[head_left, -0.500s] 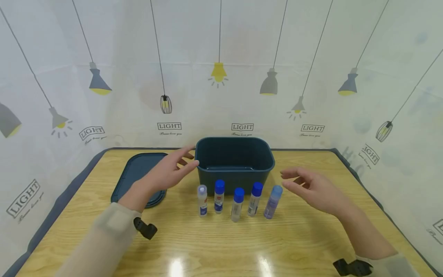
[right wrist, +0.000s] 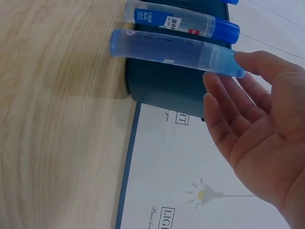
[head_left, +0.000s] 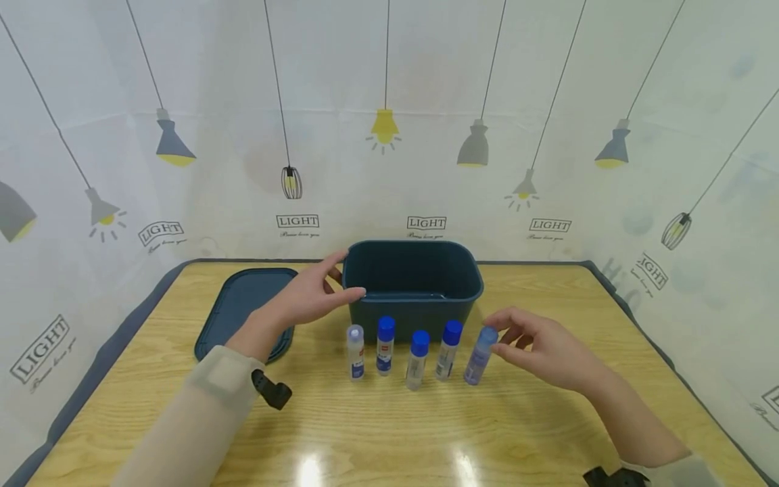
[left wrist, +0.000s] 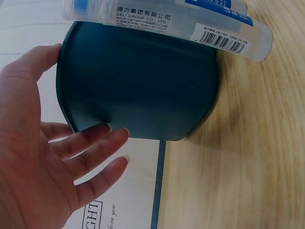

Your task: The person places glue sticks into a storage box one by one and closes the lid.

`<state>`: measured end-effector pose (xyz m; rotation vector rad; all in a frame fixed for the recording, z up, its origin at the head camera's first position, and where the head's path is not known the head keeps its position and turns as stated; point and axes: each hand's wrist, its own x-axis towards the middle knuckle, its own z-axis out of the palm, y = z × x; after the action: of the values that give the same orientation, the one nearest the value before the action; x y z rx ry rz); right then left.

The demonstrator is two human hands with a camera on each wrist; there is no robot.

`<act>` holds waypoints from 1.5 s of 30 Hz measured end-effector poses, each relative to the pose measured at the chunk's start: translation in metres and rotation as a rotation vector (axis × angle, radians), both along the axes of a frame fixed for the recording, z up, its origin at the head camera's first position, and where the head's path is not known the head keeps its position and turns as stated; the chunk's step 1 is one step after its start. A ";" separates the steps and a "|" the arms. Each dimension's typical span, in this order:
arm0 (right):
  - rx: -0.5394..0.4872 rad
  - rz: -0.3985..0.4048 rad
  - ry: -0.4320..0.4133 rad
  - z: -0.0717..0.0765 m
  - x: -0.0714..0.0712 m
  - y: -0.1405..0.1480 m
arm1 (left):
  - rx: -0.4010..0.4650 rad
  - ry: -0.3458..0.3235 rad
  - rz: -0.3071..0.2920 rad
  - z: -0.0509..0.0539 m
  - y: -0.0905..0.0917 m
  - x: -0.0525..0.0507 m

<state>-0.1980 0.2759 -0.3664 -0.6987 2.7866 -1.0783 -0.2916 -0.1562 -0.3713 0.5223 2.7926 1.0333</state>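
Observation:
Several liquid glue bottles stand upright in a row. At the right end is a purple-tinted glue bottle [head_left: 477,362] with a light-blue cap; the thumb and fingers of my right hand [head_left: 541,348] pinch this cap [right wrist: 228,62]. Beside it stands a clear glue bottle [right wrist: 174,21] with a dark-blue cap. Behind the row sits a dark teal plastic box [head_left: 410,318], its top uncovered. My left hand [head_left: 307,294] spans the box's left end, thumb at the front rim and loosely bent fingers along the outside. In the left wrist view, a clear glue bottle [left wrist: 186,26] passes in front of the box.
A flat dark teal lid [head_left: 243,304] lies on the wooden table [head_left: 377,433], left of the box and partly behind my left forearm. Close behind the box rises a cloth backdrop [head_left: 341,149] printed with lamps.
My right hand has moved left onto the purple bottle's cap. The left hand has shifted right, its thumb coming to the box's front rim. Bottles and box stand where they were.

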 end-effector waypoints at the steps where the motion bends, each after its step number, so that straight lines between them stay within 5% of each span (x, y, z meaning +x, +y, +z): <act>1: -0.003 -0.001 0.002 0.000 0.000 0.000 | -0.001 0.001 0.000 0.000 0.000 0.000; 14: -0.027 -0.009 0.033 -0.009 -0.001 -0.004 | -0.003 -0.001 -0.012 -0.002 -0.002 0.000; 24: -0.111 -0.066 0.255 -0.008 0.001 0.000 | 0.010 -0.021 -0.012 -0.004 -0.003 -0.002; 33: -0.216 -0.095 0.471 0.016 0.001 -0.001 | 0.003 -0.011 -0.018 -0.003 -0.003 -0.001; 45: -0.279 -0.081 0.518 0.057 -0.008 -0.016 | -0.004 -0.007 -0.032 -0.004 -0.005 -0.003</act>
<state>-0.2065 0.2594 -0.3098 -1.0322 3.1354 -1.5116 -0.2948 -0.1609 -0.3751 0.5601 2.7703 1.0216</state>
